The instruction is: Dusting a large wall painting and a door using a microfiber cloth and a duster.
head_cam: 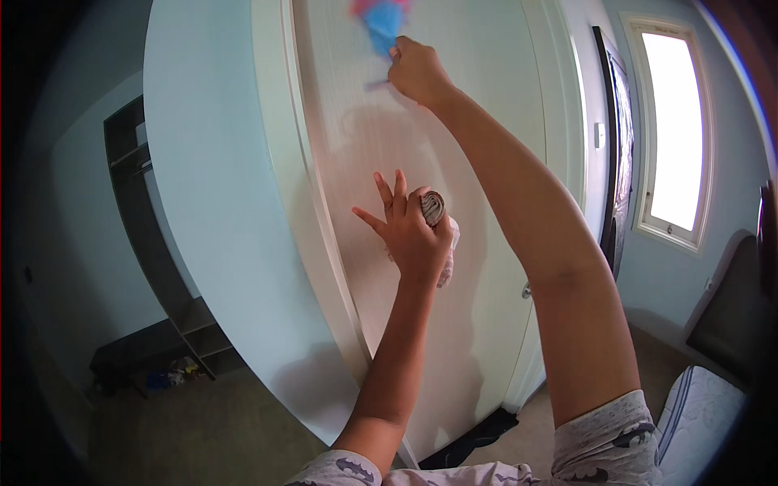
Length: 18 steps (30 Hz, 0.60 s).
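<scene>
My right hand (422, 71) is raised high in front of a pale wood-grain door (498, 243). It grips the thin handle of a blue and pink duster (384, 27), whose blurred head runs out of the top of the view. Lower down, my left hand (416, 234) holds a rolled cloth (433, 208) between thumb and forefinger, the other fingers spread apart. The roll's spiral end faces up towards me, and a pinkish patterned part of it hangs behind the wrist. Whether the duster touches the door cannot be told.
A door handle (526, 290) sits at the door's right edge. Along its foot lies a black draught strip or cloth (468, 438). Right are a light switch (600, 135), a window (674, 133) and a mattress (699, 419). Left, past a wall (225, 200), stands a dark shelf unit (206, 340).
</scene>
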Available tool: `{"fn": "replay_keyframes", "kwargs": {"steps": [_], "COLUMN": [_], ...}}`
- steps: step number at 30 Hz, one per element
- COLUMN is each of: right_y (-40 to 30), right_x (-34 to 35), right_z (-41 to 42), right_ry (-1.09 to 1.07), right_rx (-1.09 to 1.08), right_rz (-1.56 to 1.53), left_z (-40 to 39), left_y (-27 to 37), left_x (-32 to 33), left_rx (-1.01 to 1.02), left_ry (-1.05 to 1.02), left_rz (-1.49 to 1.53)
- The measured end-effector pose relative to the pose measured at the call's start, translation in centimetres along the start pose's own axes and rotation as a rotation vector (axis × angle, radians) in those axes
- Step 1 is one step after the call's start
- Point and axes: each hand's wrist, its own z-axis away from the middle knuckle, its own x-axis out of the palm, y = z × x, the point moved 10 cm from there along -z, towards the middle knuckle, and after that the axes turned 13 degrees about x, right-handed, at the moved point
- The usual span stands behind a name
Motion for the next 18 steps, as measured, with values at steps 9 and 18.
{"fn": "replay_keyframes", "kwargs": {"steps": [9, 18], "right_y": [3.8, 10.1], "right_x": [1.8, 2.6], "right_z": [3.8, 5.7], "right_ry": [-0.058, -0.043], "right_rx": [-0.003, 0.120], "right_rz": [-0.036, -0.025], "left_z": [1.2, 3.1], "left_y": [-0.4, -1.9], "left_x": [0.1, 1.9], "left_rx": [0.034, 0.034], "left_ry": [0.008, -0.015], "left_rz": [-0.021, -0.036]}}
